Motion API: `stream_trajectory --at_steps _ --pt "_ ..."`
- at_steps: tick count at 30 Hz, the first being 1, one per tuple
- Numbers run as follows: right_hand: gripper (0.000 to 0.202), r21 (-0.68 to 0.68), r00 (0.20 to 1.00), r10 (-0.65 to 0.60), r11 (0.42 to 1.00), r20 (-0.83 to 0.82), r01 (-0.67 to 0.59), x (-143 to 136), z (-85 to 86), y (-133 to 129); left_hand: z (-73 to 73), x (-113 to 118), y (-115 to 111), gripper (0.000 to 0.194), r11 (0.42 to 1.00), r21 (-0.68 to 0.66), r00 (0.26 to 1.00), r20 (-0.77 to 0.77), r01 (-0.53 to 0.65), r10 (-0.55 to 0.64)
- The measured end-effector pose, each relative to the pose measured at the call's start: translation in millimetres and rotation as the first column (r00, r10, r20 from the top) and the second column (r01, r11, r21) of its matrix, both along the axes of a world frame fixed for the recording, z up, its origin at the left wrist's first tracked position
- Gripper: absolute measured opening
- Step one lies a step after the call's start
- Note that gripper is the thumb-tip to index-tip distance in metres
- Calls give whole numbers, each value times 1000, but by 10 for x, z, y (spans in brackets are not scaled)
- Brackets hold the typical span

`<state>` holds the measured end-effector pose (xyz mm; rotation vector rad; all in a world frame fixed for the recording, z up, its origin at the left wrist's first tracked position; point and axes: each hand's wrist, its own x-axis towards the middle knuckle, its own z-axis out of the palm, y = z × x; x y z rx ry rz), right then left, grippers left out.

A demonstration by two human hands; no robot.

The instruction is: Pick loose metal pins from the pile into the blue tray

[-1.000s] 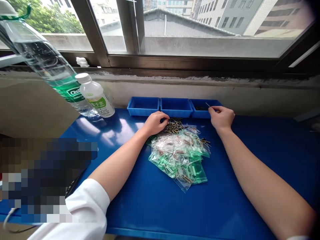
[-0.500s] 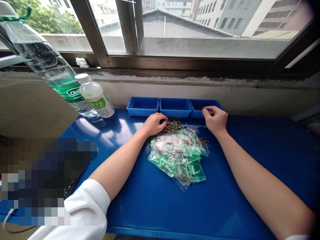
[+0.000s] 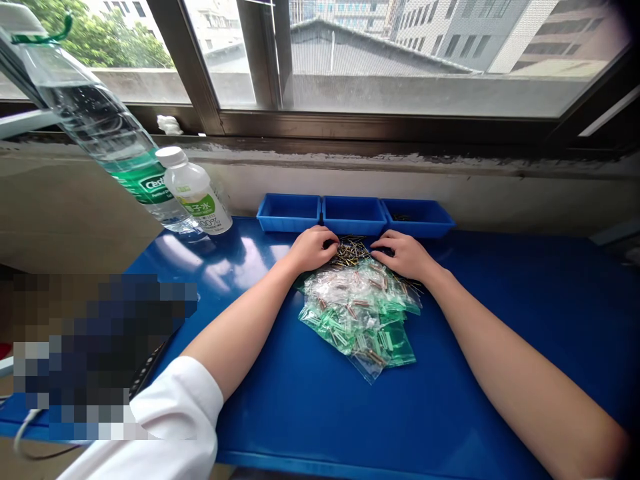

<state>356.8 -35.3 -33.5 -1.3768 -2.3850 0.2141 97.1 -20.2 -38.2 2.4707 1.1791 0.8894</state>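
A pile of loose metal screws (image 3: 352,252) lies on the blue table behind several clear and green plastic bags (image 3: 350,300) of small parts. My left hand (image 3: 315,249) rests at the pile's left edge, fingers curled; whether it pinches a screw is too small to tell. At the right edge of the pile is my right hand (image 3: 406,255), its thumb and fingers apart with nothing visible between them. Behind the pile stand three blue trays: a left tray (image 3: 289,223), a middle tray (image 3: 354,227) and a right tray (image 3: 425,228) with some dark screws in it.
A large water bottle (image 3: 100,127) leans at the back left, beside a small white-capped bottle (image 3: 197,193). Behind the table (image 3: 325,420) are a wall and a window frame (image 3: 350,125). A blurred dark object (image 3: 110,340) lies at the left.
My right hand has moved from the right tray leftward and down to the screw pile, and its fingers have parted. My left hand stays by the pile. The view has shifted slightly.
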Motion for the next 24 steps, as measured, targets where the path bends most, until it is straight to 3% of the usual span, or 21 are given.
stream_trajectory --at_steps 6,11,16,20,24 --pt "22 -10 996 58 998 -66 -59 -3 -25 24 -3 4 -2 20 1000 1 1000 -1 -2 2" --pt "20 24 985 34 999 -172 -30 -17 -6 17 -12 -4 1 19 1000 17 1000 -10 5 -5" --pt "20 13 949 -21 1000 -315 26 -114 86 -42 128 38 -67 32 980 197 993 -116 13 10" --pt "20 -1 939 39 999 -343 -42 -241 175 -121 244 138 -140 39 951 282 975 -209 130 -71" --pt "24 1 939 88 996 -333 -92 -330 215 -173 236 205 -174 37 939 263 949 -282 220 -144"
